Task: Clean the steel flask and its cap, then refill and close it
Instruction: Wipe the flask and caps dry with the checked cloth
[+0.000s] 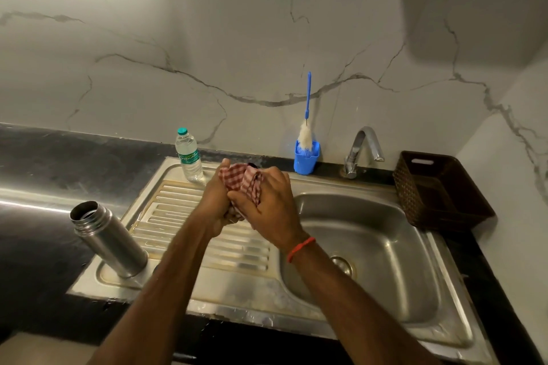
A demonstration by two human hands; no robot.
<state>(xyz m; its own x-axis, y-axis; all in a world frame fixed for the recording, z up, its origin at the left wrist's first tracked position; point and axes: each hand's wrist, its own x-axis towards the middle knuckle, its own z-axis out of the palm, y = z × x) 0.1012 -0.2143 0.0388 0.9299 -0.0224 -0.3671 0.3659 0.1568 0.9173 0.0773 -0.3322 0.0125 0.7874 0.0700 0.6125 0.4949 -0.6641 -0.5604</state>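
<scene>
On bottle (189, 154) label: "Signature"

We see dim light, a blown-out glare at top left, a streak on the tabletop (32, 204), and wide-angle bending at the edges.

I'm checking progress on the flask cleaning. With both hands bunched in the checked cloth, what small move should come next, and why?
Probably finish the wipe: both the left hand and right hand are closed around the red-and-white checked cloth, with something dark, likely the cap, barely showing at its top. The open steel flask stands uncapped on the ribbed steel drainboard, the clear plastic water bottle sealed behind.
</scene>
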